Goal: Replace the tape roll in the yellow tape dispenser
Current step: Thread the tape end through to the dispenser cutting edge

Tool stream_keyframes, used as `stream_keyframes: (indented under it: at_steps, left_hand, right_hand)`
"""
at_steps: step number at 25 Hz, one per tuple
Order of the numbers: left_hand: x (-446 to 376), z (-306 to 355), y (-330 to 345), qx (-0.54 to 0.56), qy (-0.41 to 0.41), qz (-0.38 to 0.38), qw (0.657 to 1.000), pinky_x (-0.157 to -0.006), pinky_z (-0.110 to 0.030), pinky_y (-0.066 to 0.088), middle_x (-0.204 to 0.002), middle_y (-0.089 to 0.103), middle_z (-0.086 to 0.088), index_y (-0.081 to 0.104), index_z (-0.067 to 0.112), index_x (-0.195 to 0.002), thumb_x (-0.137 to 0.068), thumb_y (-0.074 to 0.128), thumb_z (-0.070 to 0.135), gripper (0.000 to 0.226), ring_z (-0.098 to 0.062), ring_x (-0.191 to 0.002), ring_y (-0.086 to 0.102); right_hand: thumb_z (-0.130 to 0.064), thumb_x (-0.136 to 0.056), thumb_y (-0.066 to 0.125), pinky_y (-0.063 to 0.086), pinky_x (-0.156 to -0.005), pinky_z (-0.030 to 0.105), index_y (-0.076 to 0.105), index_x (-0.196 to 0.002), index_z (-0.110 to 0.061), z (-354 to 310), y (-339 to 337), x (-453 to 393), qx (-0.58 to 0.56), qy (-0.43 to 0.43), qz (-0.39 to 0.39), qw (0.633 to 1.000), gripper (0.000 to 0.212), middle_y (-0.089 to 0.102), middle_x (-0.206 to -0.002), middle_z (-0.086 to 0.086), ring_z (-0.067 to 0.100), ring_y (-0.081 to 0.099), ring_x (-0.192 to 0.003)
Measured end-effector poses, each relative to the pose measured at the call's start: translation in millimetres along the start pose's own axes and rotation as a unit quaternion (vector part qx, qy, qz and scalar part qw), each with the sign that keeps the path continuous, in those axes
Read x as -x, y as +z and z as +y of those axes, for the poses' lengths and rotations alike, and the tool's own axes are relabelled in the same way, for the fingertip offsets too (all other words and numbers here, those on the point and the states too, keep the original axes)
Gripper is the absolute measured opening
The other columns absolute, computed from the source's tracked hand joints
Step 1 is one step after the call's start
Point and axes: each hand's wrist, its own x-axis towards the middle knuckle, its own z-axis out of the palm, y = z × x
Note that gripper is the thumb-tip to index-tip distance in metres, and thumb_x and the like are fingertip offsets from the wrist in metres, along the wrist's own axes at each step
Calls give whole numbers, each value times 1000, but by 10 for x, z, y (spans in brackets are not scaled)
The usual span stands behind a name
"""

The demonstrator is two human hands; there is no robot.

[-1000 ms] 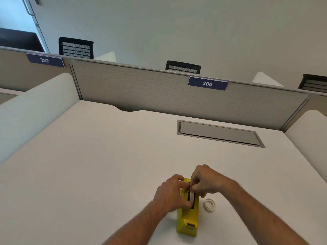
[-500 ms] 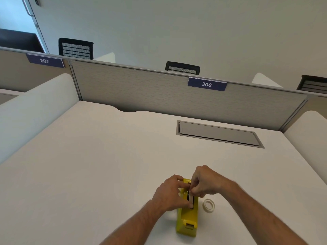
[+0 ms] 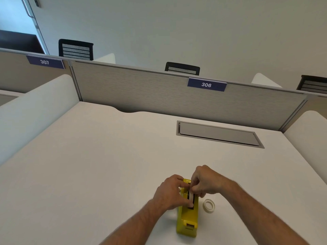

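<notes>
The yellow tape dispenser (image 3: 187,220) stands on the white desk near its front edge, cutter end toward me. My left hand (image 3: 169,192) grips the dispenser's left side. My right hand (image 3: 206,182) pinches a white tape roll (image 3: 191,198) that stands on edge in the dispenser's slot. Fingers hide much of the roll and the slot. A second white tape roll (image 3: 209,206) lies flat on the desk just right of the dispenser.
A grey cable hatch (image 3: 219,134) is set into the desk (image 3: 88,165) at the back right. Grey partition panels (image 3: 141,89) with labels 306 and 307 close off the far side, white side screens stand left and right. Chair backs show beyond.
Both hands stay at the dispenser. My right hand has shifted slightly, with the roll sitting a little lower in the slot.
</notes>
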Motion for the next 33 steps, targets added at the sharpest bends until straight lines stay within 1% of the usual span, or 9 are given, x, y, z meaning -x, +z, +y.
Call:
stream_keyframes:
  at_steps: [3,4,7,10,15,20,24,29,33]
  left_hand:
    - [2,15,-9,2,-4,3,1000,-94,-37,54,-137,47,15,67,40,-122,-61,88,53,66,-11,-113,55]
    - [3,17,-10,5,-4,2,1000,-94,-37,54,-136,48,15,68,40,-121,-60,88,53,65,-11,-112,55]
    - [13,21,-5,8,-3,5,1000,-94,-38,53,-135,48,16,68,41,-120,-58,88,52,66,-10,-112,55]
    - [16,25,-2,7,-4,7,1000,-93,-38,53,-135,47,17,67,43,-119,-57,88,53,66,-10,-111,55]
    - [12,24,10,-1,-3,11,1000,-93,-37,54,-136,48,15,67,41,-121,-58,88,53,68,-11,-112,56]
    - [5,17,18,-6,-6,12,1000,-94,-36,53,-138,48,15,66,39,-124,-59,89,53,70,-12,-114,55]
    - [8,17,15,-9,-5,9,1000,-95,-36,53,-139,46,16,65,40,-126,-59,89,52,71,-11,-115,55]
    - [0,9,11,-3,-3,10,1000,-94,-36,53,-136,47,16,66,40,-123,-57,88,54,71,-10,-114,55]
    - [-1,-1,21,1,-2,14,1000,-93,-35,53,-135,48,17,66,40,-121,-56,88,54,71,-10,-112,56]
  right_hand:
    - [-21,-78,81,65,-68,32,80,-89,-14,2,-2,30,21,-7,-2,1000,13,77,-78,1,12,75,-66]
    - [-23,-74,83,65,-68,34,80,-87,-14,-5,8,44,35,-9,3,999,16,77,-78,0,13,75,-66]
    - [-31,-66,85,63,-66,27,79,-83,-17,-37,48,83,79,-15,29,996,23,76,-75,-3,11,72,-67]
    - [-33,-64,82,63,-67,30,78,-82,-19,-62,84,113,109,-22,48,993,24,75,-75,-4,12,71,-71]
    - [-27,-70,79,63,-66,35,80,-82,-16,-70,81,119,90,-23,54,994,16,76,-74,0,19,72,-69]
    - [-22,-76,78,64,-64,29,80,-86,-14,-78,68,110,73,-22,41,996,13,76,-74,2,15,73,-63]
    - [-21,-80,75,65,-66,32,79,-89,-12,-86,32,99,73,-15,39,996,13,76,-75,4,16,74,-65]
    - [-30,-70,81,62,-67,28,79,-84,-15,-134,64,131,103,-25,40,994,21,76,-76,-1,15,72,-69]
    - [-33,-64,81,58,-61,25,78,-79,-16,-155,90,151,123,-26,48,991,23,73,-70,-3,10,65,-59]
